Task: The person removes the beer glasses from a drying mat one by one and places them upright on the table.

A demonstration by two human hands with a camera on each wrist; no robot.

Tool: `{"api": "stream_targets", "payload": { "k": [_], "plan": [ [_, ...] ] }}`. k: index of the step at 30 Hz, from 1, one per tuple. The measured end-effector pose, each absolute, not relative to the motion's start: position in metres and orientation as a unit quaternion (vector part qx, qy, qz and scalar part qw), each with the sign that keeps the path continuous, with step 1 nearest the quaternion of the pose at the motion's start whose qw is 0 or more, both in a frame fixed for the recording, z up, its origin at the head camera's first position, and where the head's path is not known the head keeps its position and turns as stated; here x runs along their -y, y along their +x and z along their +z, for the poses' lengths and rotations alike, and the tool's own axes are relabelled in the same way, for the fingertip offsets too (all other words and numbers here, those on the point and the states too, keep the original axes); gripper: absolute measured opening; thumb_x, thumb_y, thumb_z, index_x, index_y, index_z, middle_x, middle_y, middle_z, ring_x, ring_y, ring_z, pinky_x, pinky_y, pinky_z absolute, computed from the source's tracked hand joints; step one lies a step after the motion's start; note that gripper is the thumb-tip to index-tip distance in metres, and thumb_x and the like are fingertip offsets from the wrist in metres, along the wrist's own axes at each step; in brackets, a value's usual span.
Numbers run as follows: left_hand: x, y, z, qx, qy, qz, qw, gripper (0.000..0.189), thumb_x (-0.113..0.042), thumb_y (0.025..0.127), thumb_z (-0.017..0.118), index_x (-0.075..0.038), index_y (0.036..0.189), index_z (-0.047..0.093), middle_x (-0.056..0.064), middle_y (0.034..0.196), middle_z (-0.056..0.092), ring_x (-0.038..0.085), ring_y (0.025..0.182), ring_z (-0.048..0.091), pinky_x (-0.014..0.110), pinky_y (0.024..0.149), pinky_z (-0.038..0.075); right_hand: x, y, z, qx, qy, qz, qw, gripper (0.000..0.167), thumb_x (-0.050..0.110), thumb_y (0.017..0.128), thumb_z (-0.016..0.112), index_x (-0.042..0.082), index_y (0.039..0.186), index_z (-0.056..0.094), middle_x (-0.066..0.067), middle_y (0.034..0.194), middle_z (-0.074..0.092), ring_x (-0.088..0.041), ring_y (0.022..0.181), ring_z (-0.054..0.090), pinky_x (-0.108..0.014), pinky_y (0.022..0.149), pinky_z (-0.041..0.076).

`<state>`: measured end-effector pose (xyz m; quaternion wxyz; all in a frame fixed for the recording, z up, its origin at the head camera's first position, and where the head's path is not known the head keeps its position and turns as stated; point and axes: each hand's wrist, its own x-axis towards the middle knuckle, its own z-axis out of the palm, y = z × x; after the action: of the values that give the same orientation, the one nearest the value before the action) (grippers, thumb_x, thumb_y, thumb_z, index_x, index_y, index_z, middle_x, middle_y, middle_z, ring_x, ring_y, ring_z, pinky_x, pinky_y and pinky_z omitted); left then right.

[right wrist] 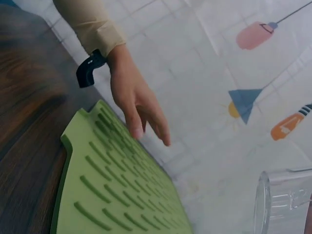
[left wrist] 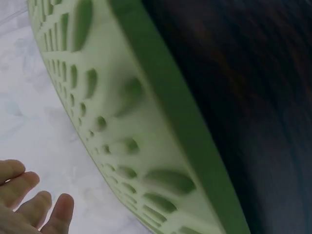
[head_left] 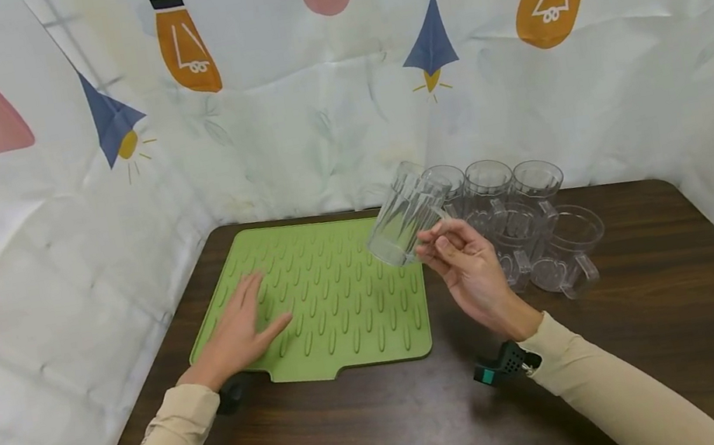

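A clear mug (head_left: 404, 216) is held tilted by its handle in my right hand (head_left: 471, 266), up over the right edge of a green ridged drying mat (head_left: 341, 296). Part of that mug (right wrist: 278, 200) shows at the lower right of the right wrist view. Above the mat's left side hovers my left hand (head_left: 237, 333), holding nothing, its fingers extended and thumb apart. In the left wrist view, the fingers of my left hand (left wrist: 36, 209) show at the lower left corner, beside the mat (left wrist: 131, 117).
Several more clear mugs (head_left: 537, 180) stand in a cluster at the back right of the dark wooden table (head_left: 392, 429). One nearer mug (head_left: 572, 237) has its handle toward me. A patterned white cloth (head_left: 311, 120) hangs behind and along the sides.
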<state>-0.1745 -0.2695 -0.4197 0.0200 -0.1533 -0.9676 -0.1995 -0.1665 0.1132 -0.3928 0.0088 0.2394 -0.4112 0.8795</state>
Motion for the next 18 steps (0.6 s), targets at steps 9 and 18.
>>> {"api": "stream_targets", "payload": {
  "k": [9,18],
  "plan": [
    [0.282,-0.169,-0.422,0.973,-0.16,-0.166,-0.019,0.102,-0.055,0.102,0.059,0.007,0.164,0.006,0.031,0.172,0.004,0.051,0.16,0.009,0.068,0.127,0.019,-0.12,-0.161,-0.397,0.47,0.239,0.85,0.019,0.015,0.009,0.106,0.055,0.015,0.112,0.067,0.004,0.114,0.077,-0.008,0.106,0.075,-0.024,0.1,0.06],
    [0.289,-0.166,-0.427,0.976,-0.163,-0.143,-0.036,0.102,-0.053,0.101,0.062,0.016,0.159,0.014,0.037,0.169,0.01,0.056,0.157,0.012,0.069,0.126,0.02,-0.127,-0.159,-0.412,0.524,0.245,0.815,0.043,0.016,0.007,0.106,0.056,0.014,0.113,0.068,0.005,0.113,0.078,-0.009,0.107,0.075,-0.028,0.103,0.059]
  ]
}}
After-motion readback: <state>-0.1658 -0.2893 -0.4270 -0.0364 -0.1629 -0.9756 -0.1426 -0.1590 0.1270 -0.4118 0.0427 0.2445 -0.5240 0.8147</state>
